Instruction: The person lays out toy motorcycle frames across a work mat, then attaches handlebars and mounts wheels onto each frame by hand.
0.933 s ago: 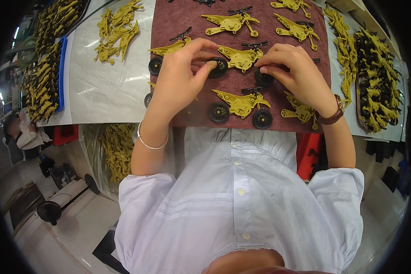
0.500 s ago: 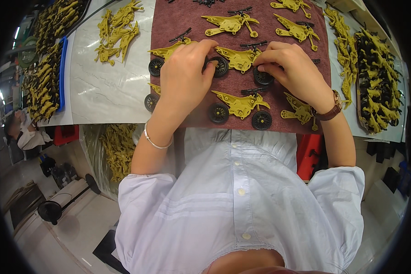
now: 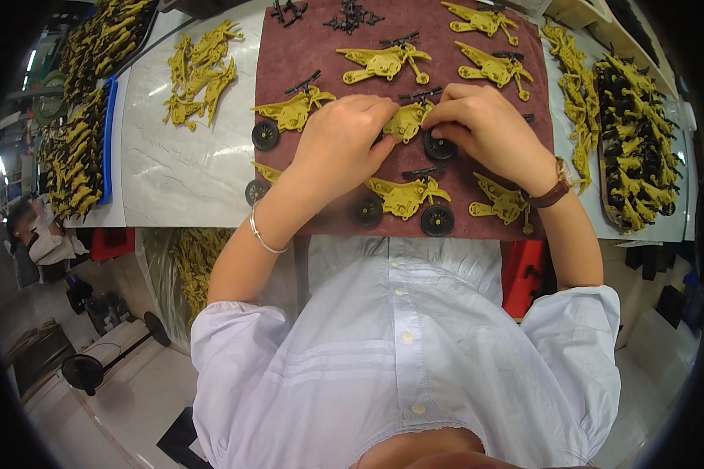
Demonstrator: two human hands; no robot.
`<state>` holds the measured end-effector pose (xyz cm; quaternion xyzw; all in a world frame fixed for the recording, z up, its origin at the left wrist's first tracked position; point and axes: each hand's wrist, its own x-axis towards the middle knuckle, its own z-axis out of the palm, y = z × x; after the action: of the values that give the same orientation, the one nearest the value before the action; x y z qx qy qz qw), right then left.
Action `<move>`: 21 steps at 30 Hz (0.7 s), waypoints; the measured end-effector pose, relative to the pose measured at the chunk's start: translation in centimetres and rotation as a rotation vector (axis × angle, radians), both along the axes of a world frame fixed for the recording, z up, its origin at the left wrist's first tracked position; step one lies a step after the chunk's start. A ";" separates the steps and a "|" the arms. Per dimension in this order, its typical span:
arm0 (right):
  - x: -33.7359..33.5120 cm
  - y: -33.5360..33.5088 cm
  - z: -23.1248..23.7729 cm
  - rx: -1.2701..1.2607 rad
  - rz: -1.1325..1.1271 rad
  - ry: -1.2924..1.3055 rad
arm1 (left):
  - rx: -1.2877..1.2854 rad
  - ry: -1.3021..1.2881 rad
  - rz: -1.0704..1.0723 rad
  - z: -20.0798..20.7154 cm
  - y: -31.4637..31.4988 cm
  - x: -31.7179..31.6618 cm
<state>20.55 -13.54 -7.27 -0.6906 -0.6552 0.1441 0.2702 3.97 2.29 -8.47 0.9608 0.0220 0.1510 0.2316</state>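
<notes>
A yellow toy motorcycle body [image 3: 405, 123] with black handlebars lies on a dark red cloth [image 3: 328, 223] between my hands. At its rear end, my left hand [image 3: 343, 142] is closed, thumb and fingers pinching a black wheel that they almost wholly hide. Over the front fork, my right hand [image 3: 483, 129] pinches with thumb and index finger at the top of another black spoked wheel [image 3: 440, 148]. Just nearer to me is a body [image 3: 405, 199] with a wheel at each end. To the left, another body [image 3: 293, 113] has a black wheel [image 3: 265, 135] at its rear.
More yellow bodies [image 3: 379, 62] with handlebars lie on the cloth. Small black parts [image 3: 353, 16] sit at its far edge. Loose yellow parts [image 3: 203, 70] lie on the table's left side. Filled trays stand at the left, one with a blue rim [image 3: 108, 141], and at the right [image 3: 637, 148].
The view has shifted slightly, so the cloth sits lower. My left hand has moved in toward the body and now covers the rear wheel. My right hand stays at the fork.
</notes>
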 end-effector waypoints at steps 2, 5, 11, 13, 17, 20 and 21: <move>0.0 0.2 0.2 0.066 -0.052 -0.009 | -0.004 0.004 0.005 0.3 0.0 0.0; 2.5 1.2 1.6 0.291 -0.227 0.069 | -0.021 0.024 0.011 0.3 0.2 -0.3; 21.6 4.3 3.7 0.608 -0.555 -0.207 | -0.021 0.031 0.016 0.9 -0.3 -0.3; 28.1 5.9 2.7 0.343 -0.615 -0.443 | -0.014 0.023 0.017 0.7 -0.2 -0.4; 32.4 9.1 0.8 -0.274 -0.566 -0.294 | 0.003 0.016 0.007 0.6 0.0 -0.6; 32.2 11.5 1.2 -0.479 -0.579 -0.356 | 0.013 0.020 0.022 1.3 0.0 -0.7; 31.1 12.1 1.9 -0.518 -0.590 -0.387 | 0.009 -0.002 0.040 1.6 0.0 -0.8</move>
<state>51.65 -1.42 -5.36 -0.9074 -0.4107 0.0883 -0.0104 3.19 2.32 -6.87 0.9611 0.0402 0.1563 0.2241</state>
